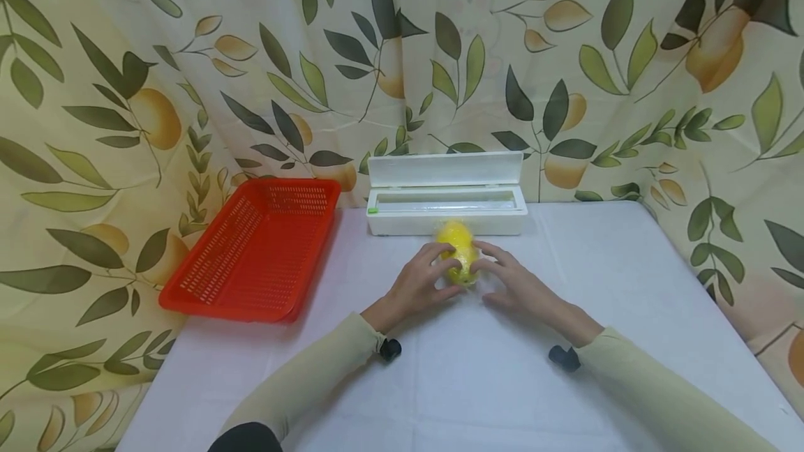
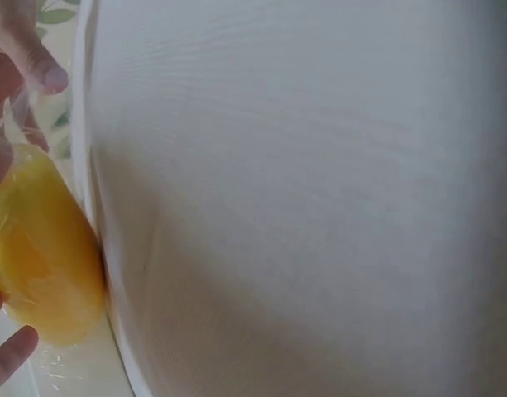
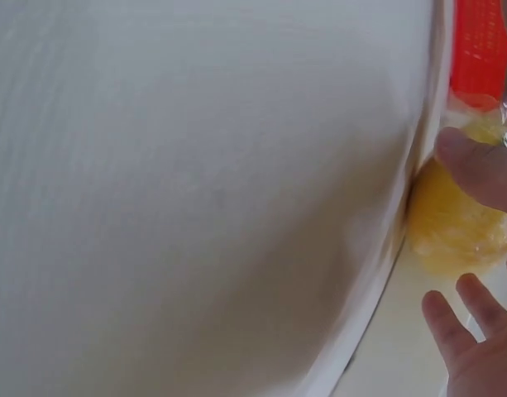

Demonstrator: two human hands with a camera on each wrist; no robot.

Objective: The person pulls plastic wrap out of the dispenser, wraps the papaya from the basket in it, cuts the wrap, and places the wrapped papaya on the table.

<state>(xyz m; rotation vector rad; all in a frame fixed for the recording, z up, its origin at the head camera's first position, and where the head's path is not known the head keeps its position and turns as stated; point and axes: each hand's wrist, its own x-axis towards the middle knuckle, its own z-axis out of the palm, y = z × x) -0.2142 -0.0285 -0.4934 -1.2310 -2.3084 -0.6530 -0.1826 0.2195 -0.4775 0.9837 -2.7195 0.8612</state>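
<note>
A yellow, rounded item (image 1: 463, 259) lies wrapped in clear plastic film on the white cloth, close in front of a white box. Film creases shine over its surface, and loose film shows at its end in the left wrist view. My left hand (image 1: 419, 276) holds it from the left with curved fingers, fingertips on the wrap. On the opposite side my right hand (image 1: 523, 286) has its index and middle fingertips at the wrap. Its thumb (image 3: 476, 169) overlaps the yellow item in the right wrist view, and its outer fingers (image 3: 447, 327) are spread.
The long white box (image 1: 446, 223) is a film dispenser with its lid (image 1: 444, 169) raised, a roll (image 1: 446, 206) inside and a green piece at its left end. To the left stands a red perforated basket (image 1: 241, 302). A leaf-patterned curtain (image 1: 477, 110) hangs behind the table.
</note>
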